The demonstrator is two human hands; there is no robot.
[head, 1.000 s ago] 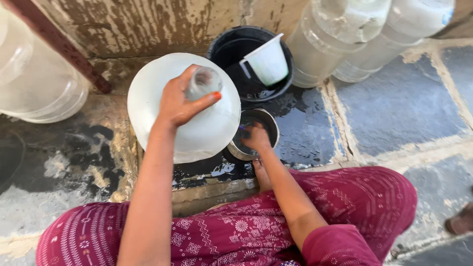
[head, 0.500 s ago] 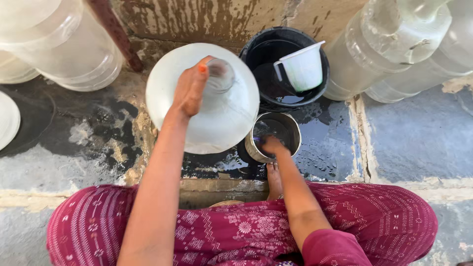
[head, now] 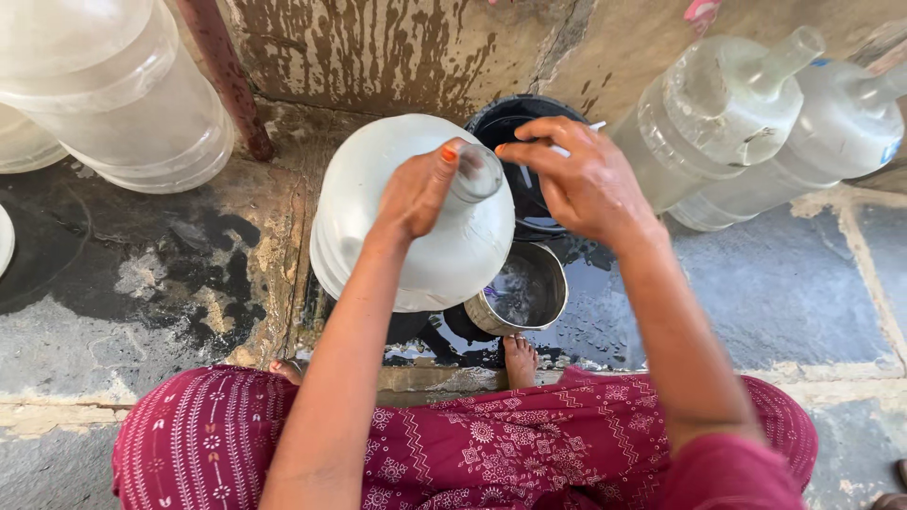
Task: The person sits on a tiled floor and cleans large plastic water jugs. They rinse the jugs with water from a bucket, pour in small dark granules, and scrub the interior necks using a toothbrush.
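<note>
A: From your head camera, where is the big clear water jug (head: 416,236) sitting?

B: It's standing on the wet stone floor (head: 756,293) just in front of your knees, long axis upright, neck pointing up toward you. Your left hand (head: 416,194) is clenching around the neck.

A: And your right hand (head: 581,179)?

B: It's hovering released, fingers spread, above the black bucket (head: 515,118), near the steel pot (head: 524,293).

A: How is it likely handling?

B: Probably heavy, stiff and slippery when wet; the neck is looking like the surest hold.
</note>
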